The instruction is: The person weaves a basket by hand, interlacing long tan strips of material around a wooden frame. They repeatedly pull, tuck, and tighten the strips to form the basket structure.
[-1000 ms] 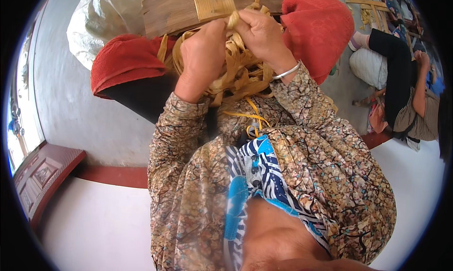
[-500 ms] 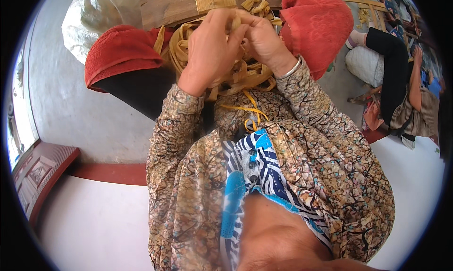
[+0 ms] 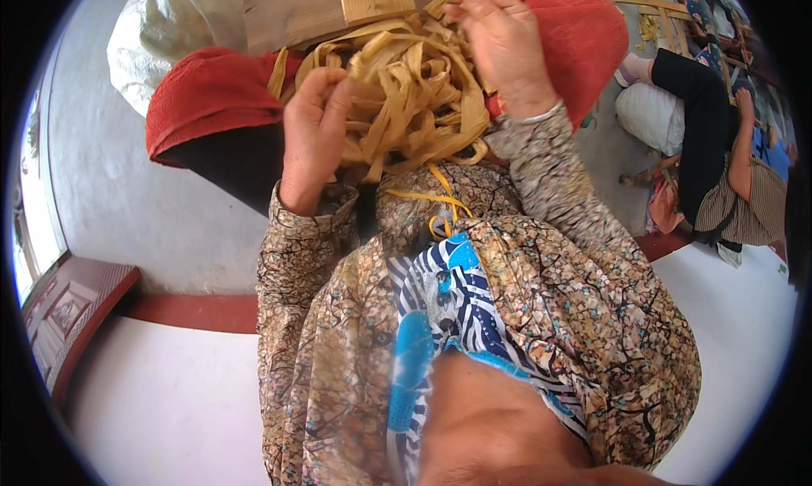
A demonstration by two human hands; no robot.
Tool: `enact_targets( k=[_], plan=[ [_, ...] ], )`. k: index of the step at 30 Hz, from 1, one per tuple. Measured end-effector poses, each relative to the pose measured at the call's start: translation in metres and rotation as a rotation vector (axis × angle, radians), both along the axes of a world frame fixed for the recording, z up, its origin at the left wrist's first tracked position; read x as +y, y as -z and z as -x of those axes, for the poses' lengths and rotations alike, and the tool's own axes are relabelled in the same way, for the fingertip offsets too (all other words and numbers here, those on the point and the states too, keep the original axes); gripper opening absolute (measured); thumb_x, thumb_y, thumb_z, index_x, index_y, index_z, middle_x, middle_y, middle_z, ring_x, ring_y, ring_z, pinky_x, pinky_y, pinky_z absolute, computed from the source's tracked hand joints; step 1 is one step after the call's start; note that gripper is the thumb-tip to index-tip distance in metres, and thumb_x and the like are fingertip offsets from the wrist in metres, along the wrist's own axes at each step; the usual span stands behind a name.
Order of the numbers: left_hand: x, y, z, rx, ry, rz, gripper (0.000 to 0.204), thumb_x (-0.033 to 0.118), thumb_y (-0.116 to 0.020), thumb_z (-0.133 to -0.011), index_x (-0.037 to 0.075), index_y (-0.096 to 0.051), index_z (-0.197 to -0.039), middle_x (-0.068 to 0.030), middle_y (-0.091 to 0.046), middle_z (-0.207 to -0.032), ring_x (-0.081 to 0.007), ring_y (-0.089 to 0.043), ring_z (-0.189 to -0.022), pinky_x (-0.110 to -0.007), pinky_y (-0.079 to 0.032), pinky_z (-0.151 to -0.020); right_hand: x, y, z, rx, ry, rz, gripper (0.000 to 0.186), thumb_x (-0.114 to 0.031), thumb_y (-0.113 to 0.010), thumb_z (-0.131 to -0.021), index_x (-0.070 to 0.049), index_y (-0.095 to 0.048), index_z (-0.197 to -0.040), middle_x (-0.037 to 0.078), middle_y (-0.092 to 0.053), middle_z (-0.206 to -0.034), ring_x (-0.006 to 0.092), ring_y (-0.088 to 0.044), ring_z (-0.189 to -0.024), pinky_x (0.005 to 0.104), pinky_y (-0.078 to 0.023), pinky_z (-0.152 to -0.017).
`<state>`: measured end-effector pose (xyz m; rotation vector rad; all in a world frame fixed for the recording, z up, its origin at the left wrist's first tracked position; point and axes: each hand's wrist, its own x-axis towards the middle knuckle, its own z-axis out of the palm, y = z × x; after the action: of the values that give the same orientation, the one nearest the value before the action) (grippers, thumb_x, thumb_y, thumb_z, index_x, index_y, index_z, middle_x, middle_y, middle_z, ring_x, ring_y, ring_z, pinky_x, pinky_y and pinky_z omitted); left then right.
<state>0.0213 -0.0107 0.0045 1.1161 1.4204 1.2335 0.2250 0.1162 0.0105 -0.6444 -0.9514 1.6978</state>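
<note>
A loose heap of flat tan fibre strips (image 3: 406, 88) lies in my lap, looped and tangled. My left hand (image 3: 311, 135) is at the heap's left edge, thumb and fingertips pinched together on what looks like a blurred strip. Up at the heap's far right, my right hand (image 3: 505, 50) has its fingers closed; a strip shows just below the fingertips, and the held part is mostly hidden. A bracelet circles the right wrist. The hands are apart, with the heap between them.
Red cloths cover my left knee (image 3: 211, 97) and right knee (image 3: 584, 54). A wooden board (image 3: 292, 12) stands beyond the heap, a pale plastic bag (image 3: 152, 46) at far left. To the right sits another person (image 3: 736, 190) beside a white sack (image 3: 650, 114).
My hands, together over the heap before, have separated: the left moved left and nearer, the right went up and right. More of the strips now shows between them.
</note>
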Motion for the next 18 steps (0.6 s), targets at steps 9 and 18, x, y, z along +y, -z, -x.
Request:
enact_targets(
  k=[9, 18],
  plan=[
    [0.024, -0.027, -0.010, 0.597, 0.142, -0.350, 0.012, 0.006, -0.064, -0.088, 0.002, -0.058, -0.097, -0.0133, -0.063, -0.080, -0.0232, -0.065, -0.069, -0.030, -0.049, -0.061, -0.002, -0.040, 0.017, -0.964, -0.380, -0.950, 0.025, -0.021, -0.065, -0.086, -0.007, -0.066, -0.107, 0.011, -0.067, -0.089, 0.0218, -0.066, -0.081, 0.0334, -0.051, -0.075],
    [0.043, -0.029, -0.008, 0.161, 0.259, -0.171, 0.010, 0.007, -0.062, -0.090, -0.002, -0.059, -0.095, -0.0067, -0.067, -0.080, -0.0088, -0.061, -0.075, -0.025, -0.049, -0.066, 0.004, -0.067, 0.015, -1.157, -0.565, -1.015, 0.024, -0.024, -0.066, -0.086, 0.000, -0.062, -0.089, 0.012, -0.061, -0.074, 0.0290, -0.062, -0.071, 0.0354, -0.048, -0.063]
  ],
)
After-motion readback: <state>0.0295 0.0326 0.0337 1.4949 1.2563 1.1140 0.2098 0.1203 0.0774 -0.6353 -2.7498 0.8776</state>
